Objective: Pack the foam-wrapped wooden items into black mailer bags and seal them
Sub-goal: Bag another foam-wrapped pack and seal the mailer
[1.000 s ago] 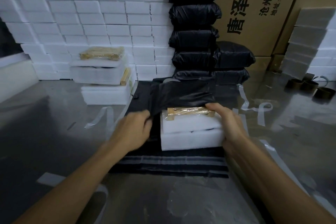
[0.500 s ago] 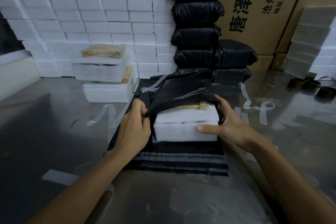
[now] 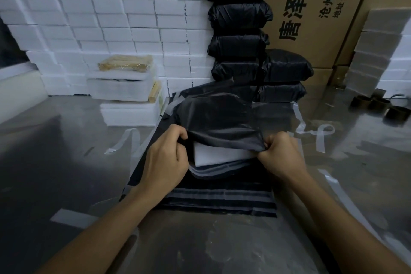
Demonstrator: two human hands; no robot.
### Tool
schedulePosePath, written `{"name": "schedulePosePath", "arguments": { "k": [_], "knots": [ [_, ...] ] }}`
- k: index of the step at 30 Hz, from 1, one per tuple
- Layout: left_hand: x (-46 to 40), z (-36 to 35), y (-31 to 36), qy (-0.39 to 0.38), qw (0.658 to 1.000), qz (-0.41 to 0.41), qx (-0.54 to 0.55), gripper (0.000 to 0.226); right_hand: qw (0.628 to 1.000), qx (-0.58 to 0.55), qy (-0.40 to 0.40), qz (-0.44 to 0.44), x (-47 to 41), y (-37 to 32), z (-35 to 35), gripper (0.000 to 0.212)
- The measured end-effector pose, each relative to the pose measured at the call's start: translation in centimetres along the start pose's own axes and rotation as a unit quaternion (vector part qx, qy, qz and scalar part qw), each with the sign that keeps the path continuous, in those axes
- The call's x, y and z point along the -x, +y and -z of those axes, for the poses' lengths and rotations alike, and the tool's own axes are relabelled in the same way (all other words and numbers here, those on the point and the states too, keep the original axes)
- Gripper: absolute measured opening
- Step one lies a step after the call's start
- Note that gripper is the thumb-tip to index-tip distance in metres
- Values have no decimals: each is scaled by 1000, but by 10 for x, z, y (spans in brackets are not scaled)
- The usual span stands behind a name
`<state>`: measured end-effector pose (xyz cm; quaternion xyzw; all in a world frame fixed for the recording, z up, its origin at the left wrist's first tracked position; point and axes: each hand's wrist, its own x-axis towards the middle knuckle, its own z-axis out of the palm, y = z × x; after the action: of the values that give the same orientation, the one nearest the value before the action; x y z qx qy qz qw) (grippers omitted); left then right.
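A black mailer bag (image 3: 219, 124) lies in the middle of the steel table, its mouth facing me. A white foam-wrapped item (image 3: 219, 154) sits almost wholly inside; only its near end shows under the bag's lip. My left hand (image 3: 165, 160) grips the left edge of the bag's mouth. My right hand (image 3: 281, 154) grips the right edge. Under the bag lies a flat pile of black mailer bags (image 3: 220, 198) with grey adhesive strips. More foam-wrapped wooden items (image 3: 124, 87) are stacked at the left back.
Sealed black parcels (image 3: 239, 35) are piled at the back centre against a wall of white foam blocks (image 3: 100, 18). A cardboard box (image 3: 318, 6) stands behind. Peeled liner strips (image 3: 320, 138) lie on the table. Empty tape cores (image 3: 378, 104) sit far right.
The bag was drawn over the foam-wrapped item, hiding its wooden top. My right hand left the item's side and took the bag's right edge; both hands now hold the mouth.
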<state>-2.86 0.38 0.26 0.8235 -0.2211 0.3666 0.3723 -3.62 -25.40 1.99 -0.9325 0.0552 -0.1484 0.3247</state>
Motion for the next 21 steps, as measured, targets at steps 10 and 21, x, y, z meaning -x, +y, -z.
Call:
{"name": "schedulePosePath", "arguments": {
  "k": [10,21],
  "knots": [
    [-13,-19,3,-137,969,204,11,136,995,54,-76,-45,8,-15,-5,19],
    [-37,-62,23,-110,965,219,-98,100,983,106,-139,50,11,-25,-5,46]
  ]
}}
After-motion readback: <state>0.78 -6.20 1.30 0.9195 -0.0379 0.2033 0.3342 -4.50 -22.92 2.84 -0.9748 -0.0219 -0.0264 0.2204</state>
